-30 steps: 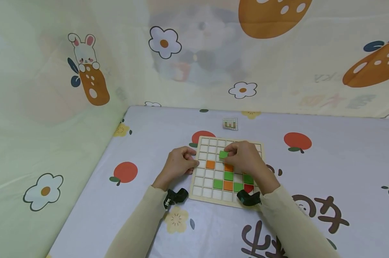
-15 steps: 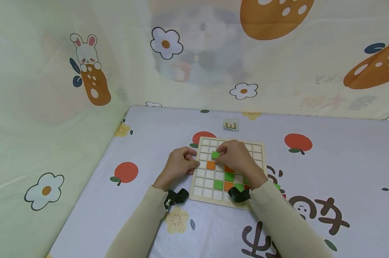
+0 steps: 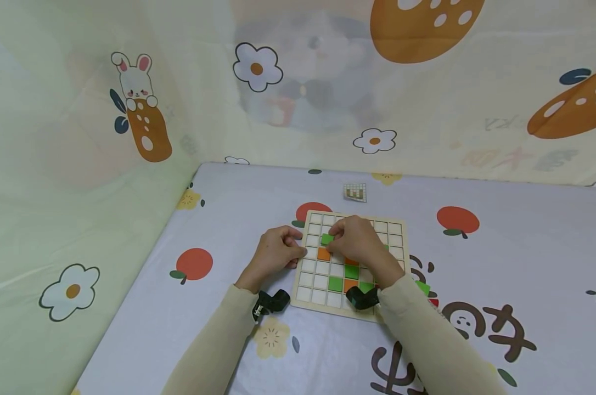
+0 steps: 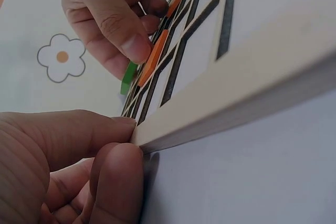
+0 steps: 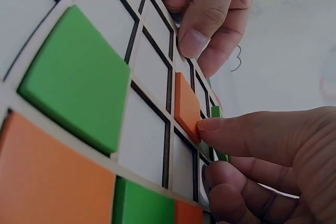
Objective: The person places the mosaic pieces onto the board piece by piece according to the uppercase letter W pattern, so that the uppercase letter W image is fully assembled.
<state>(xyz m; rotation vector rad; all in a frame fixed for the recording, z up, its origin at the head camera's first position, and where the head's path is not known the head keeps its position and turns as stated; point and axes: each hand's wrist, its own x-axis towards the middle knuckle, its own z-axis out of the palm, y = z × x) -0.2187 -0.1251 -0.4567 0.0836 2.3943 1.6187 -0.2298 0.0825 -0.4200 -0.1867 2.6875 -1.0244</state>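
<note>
My left hand point(image 3: 273, 249) pinches the left edge of a wooden grid board point(image 3: 321, 267), thumb on the rim and a finger at its side. My right hand point(image 3: 359, 238) is over the board and holds a green square tile point(image 3: 326, 239) between thumb and fingers, just behind an orange tile point(image 3: 324, 254). In the left wrist view the green tile point(image 4: 127, 78) stands tilted past the thumb. From the right wrist, the orange tile point(image 5: 186, 103) sits by the thumb tip, and the held tile is partly hidden behind the fingers.
More tiles sit in the board's cells, among them a green tile point(image 3: 352, 272) and an orange one near the front. Beside the right sleeve lie a loose green tile point(image 3: 423, 287) and a red piece point(image 3: 433, 302). A small printed grid card point(image 3: 354, 192) lies behind the board.
My right hand has moved left with the green tile and lowered it slightly towards the cell behind the orange tile. The left hand has stayed at the board's edge.
</note>
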